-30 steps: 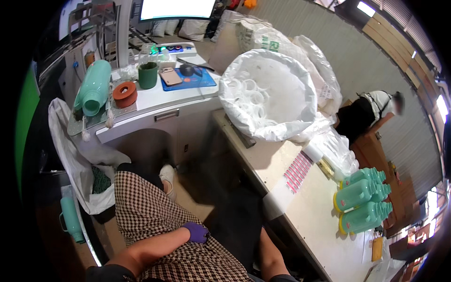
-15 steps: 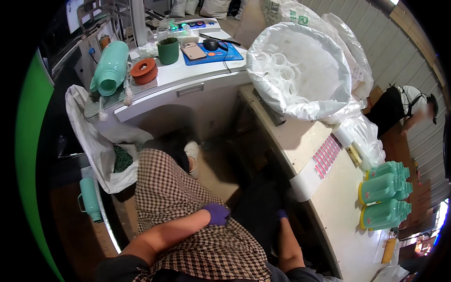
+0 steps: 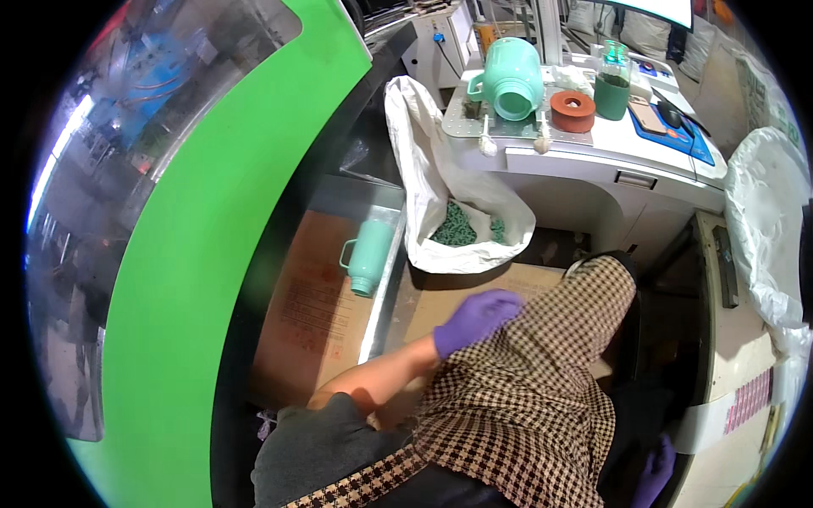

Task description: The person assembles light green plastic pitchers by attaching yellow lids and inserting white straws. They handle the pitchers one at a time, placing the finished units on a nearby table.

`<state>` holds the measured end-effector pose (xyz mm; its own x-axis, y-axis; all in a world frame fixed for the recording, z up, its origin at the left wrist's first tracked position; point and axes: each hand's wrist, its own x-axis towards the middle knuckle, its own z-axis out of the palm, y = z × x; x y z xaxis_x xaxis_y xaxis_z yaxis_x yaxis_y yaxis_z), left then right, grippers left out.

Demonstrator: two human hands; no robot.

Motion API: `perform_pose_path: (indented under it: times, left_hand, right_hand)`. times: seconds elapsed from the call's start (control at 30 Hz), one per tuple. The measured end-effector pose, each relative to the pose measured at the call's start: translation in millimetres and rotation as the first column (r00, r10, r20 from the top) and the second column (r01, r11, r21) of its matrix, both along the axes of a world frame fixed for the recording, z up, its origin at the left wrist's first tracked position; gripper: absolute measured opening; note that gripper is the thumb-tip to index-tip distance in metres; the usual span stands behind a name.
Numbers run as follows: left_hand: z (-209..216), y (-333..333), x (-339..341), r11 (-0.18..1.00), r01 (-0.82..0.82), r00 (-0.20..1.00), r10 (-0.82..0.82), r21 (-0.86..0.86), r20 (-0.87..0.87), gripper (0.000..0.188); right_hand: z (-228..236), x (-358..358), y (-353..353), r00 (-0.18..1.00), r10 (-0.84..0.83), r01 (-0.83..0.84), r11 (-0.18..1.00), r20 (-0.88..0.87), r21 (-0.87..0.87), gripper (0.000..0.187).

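Both my hands wear purple gloves. Over my checked apron [image 3: 542, 339], at the thigh, is my left hand [image 3: 481, 322], open with nothing in it and its fingers loosely bent. Low at the right, beside the worktable's edge, hangs my right hand [image 3: 657, 470]; its fingers look slack and apart, and I see nothing in them. Left of my left hand a mint-green flask [image 3: 370, 254] with a side handle lies on brown cardboard [image 3: 313, 296] in a metal-edged tray. A white sack [image 3: 423, 186] holding dark green granules [image 3: 456, 227] stands beyond that hand.
A large green machine frame [image 3: 212, 229] with a window fills the left. On the white desk [image 3: 576, 157] are a mint-green jug [image 3: 513, 80], a red-brown tape roll [image 3: 572, 112], a glass jar [image 3: 611, 89] and a phone [image 3: 647, 115]. A white-lined bag [image 3: 762, 220] stands on the right table.
My view has swung left, bringing the green machine into sight and taking the row of jugs out. My left hand has shifted leftward, nearer the flask. More of my right hand now shows.
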<state>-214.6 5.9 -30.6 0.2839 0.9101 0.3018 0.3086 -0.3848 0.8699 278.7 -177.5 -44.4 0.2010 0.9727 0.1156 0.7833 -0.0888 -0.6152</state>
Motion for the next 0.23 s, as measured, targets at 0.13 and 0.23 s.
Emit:
perform_pose_path:
  times: [0.13,0.23]
  left_hand:
    - [-118,-32,-145,0.714,-0.513,0.64,0.688,-0.477,0.342,0.021]
    - [-222,-75,-317,0.295,-0.782,0.342,0.94,-0.549,0.018,0.022]
  right_hand:
    - [43,-36,50,1.0,0.028,-0.025,0.986,-0.014,0.165,0.046]
    - [64,-64,82,0.925,0.279,-0.256,0.959,-0.258,0.119,0.046]
